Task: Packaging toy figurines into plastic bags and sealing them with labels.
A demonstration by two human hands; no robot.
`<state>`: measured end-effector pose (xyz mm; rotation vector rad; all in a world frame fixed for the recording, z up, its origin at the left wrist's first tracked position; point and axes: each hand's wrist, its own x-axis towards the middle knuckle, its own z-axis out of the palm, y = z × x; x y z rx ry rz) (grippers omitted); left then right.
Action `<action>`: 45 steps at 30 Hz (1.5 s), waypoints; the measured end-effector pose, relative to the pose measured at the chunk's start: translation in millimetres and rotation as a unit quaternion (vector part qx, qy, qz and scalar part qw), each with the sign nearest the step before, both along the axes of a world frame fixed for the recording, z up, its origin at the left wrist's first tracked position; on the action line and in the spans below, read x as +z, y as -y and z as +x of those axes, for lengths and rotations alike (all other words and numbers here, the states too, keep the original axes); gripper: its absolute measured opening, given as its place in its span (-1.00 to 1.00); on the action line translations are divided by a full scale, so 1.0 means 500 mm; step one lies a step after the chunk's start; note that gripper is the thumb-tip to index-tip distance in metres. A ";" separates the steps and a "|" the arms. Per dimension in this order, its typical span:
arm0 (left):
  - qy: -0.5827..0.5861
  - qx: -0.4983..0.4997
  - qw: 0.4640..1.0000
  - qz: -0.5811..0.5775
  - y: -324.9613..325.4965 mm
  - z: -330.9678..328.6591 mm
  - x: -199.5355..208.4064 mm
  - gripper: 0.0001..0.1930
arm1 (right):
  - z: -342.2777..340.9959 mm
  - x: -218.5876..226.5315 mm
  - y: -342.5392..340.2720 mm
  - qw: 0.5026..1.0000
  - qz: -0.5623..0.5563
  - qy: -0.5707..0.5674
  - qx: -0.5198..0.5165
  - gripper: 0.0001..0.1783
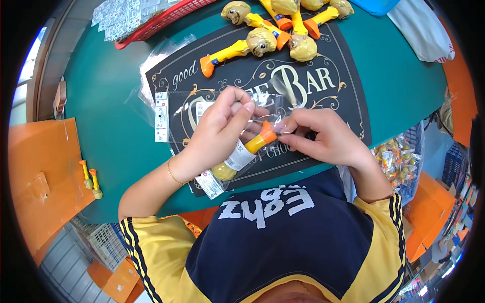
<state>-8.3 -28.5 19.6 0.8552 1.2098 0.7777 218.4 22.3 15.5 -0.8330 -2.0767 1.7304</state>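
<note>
The yellow toy [246, 151] lies diagonally, orange end up-right, head toward the person. Left hand [217, 132] fingers pinch its clear bag [262, 108]; right hand [323, 136] fingers clamp the orange end.

The surface [111, 116] is teal, and the mat [343, 86] on it is black with cream scrollwork and lettering. The toy [247, 149] in the clear bag [202, 108] is yellow with an orange foot, like the toys [283, 30] at the far edge beside a red basket [166, 17]. The shirt [283, 237] is navy with white print, yellow sleeves and dark stripes.
</note>
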 end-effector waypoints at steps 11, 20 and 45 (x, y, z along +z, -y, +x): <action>-0.206 -0.140 0.961 0.117 -0.058 -0.024 0.027 -0.74 | -0.021 0.011 0.008 0.987 -0.125 0.019 -0.099 -0.69; -0.092 -0.090 0.990 0.064 -0.070 0.000 -0.008 -0.77 | -0.027 -0.010 0.019 0.993 -0.077 -0.034 -0.086 -0.71; -0.031 -0.057 0.985 0.161 -0.044 -0.002 -0.047 -0.69 | -0.066 -0.005 -0.119 0.955 0.225 -0.072 0.180 -0.63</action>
